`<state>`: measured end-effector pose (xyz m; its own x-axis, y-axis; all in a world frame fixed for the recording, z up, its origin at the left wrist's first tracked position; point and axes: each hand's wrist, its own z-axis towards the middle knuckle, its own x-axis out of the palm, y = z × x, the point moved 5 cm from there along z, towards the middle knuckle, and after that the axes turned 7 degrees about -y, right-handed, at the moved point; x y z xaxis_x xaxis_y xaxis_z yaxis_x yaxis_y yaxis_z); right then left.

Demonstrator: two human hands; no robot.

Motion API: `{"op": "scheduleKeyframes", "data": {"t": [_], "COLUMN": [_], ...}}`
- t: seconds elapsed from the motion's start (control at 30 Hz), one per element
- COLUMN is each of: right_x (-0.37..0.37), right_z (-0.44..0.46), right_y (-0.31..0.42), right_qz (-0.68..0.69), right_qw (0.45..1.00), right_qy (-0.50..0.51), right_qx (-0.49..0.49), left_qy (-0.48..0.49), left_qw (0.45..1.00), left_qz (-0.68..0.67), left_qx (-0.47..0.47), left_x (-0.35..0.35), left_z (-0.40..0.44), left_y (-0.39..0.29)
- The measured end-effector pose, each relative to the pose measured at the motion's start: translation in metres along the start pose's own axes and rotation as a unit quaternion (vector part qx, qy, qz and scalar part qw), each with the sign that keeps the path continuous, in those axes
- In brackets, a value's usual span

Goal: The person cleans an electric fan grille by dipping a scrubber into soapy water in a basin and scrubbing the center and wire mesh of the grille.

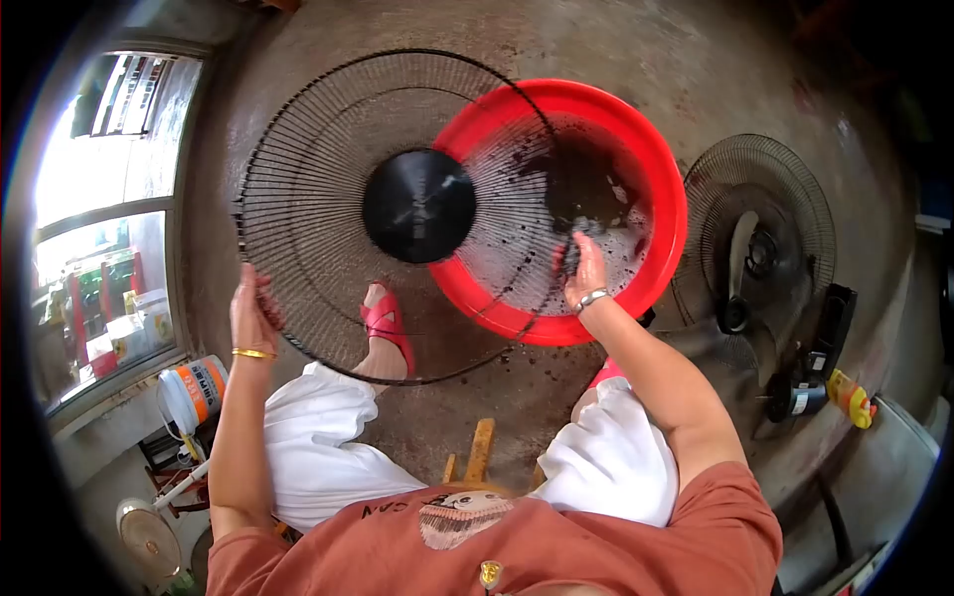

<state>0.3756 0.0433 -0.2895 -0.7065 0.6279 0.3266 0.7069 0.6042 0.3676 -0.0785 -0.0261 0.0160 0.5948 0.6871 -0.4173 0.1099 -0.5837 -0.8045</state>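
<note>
A round black wire fan grille (318, 199) with a black centre disc (418, 206) is held up, its right part overlapping a red basin (668, 214) of dark, foamy water (621, 263). My left hand (254, 310) grips the grille's rim at its lower left, fingers closed round it. At the grille's right edge, over the basin, my right hand (584, 268) is closed on a dark, wet scrubber or cloth (571, 254); its exact form is hard to make out.
On the floor at the right lie another fan grille (805, 174), a fan blade (740, 253), and a black fan part (800, 392) beside a yellow packet (851, 399). A white bucket (192, 393) and a window (109, 288) are at the left.
</note>
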Motion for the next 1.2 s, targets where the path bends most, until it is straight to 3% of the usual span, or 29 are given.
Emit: {"op": "scheduleKeyframes", "data": {"t": [0.03, 0.1, 0.13, 0.17, 0.3, 0.37, 0.43, 0.5, 0.53, 0.63, 0.73, 0.8, 0.87, 0.9, 0.97, 1.1, 1.2], "right_x": [0.000, 0.005, 0.014, 0.029, 0.063, 0.068, 0.063, 0.050, 0.044, 0.062, 0.104, 0.129, 0.151, 0.160, 0.171, 0.175, 0.160], "right_z": [0.003, 0.015, 0.010, 0.001, 0.018, 0.031, 0.024, 0.043, 0.047, 0.010, -0.074, -0.119, -0.158, -0.171, -0.177, -0.161, -0.132], "right_y": [-0.005, 0.012, 0.039, 0.062, 0.108, 0.120, 0.118, 0.106, 0.107, 0.132, 0.146, 0.135, 0.115, 0.102, 0.074, 0.086, 0.113], "right_qz": [-0.053, -0.288, -0.448, -0.582, -0.568, -0.574, -0.700, -0.809, -0.805, -0.682, -0.538, -0.519, -0.460, -0.441, -0.473, -0.567, -0.597], "right_qw": [0.998, 0.952, 0.863, 0.728, 0.670, 0.581, 0.481, 0.393, 0.455, 0.571, 0.628, 0.590, 0.640, 0.630, 0.611, 0.494, 0.502], "right_qy": [0.019, 0.064, 0.063, 0.059, 0.040, -0.006, -0.041, -0.008, -0.041, 0.003, 0.075, 0.162, 0.235, 0.264, 0.269, 0.202, 0.147], "right_qx": [-0.006, -0.080, -0.224, -0.357, -0.476, -0.577, -0.525, -0.438, -0.380, -0.457, -0.557, -0.596, -0.569, -0.582, -0.575, -0.628, -0.608], "left_qy": [-0.015, -0.053, -0.055, -0.057, -0.046, -0.068, -0.077, -0.072, -0.066, -0.071, -0.061, -0.071, -0.069, -0.068, -0.066, -0.070, -0.083], "left_qw": [0.999, 0.991, 0.989, 0.986, 0.981, 0.977, 0.974, 0.971, 0.973, 0.973, 0.972, 0.970, 0.971, 0.971, 0.969, 0.962, 0.964], "left_qz": [0.009, 0.036, 0.052, 0.068, 0.114, 0.136, 0.156, 0.171, 0.162, 0.163, 0.169, 0.179, 0.178, 0.179, 0.193, 0.208, 0.206], "left_qx": [0.049, 0.113, 0.127, 0.142, 0.147, 0.146, 0.147, 0.154, 0.153, 0.149, 0.149, 0.151, 0.144, 0.141, 0.143, 0.165, 0.146], "left_x": [-0.003, -0.007, -0.009, -0.011, -0.015, -0.015, -0.019, -0.014, -0.011, -0.003, -0.002, -0.002, 0.001, 0.001, 0.002, 0.005, 0.007], "left_z": [0.002, -0.002, -0.002, -0.003, -0.007, -0.016, -0.010, -0.009, -0.005, -0.010, -0.006, -0.007, -0.008, -0.009, -0.012, -0.010, -0.012], "left_y": [-0.015, -0.043, -0.052, -0.062, -0.080, -0.087, -0.086, -0.081, -0.077, -0.074, -0.070, -0.070, -0.071, -0.070, -0.071, -0.069, -0.069]}}
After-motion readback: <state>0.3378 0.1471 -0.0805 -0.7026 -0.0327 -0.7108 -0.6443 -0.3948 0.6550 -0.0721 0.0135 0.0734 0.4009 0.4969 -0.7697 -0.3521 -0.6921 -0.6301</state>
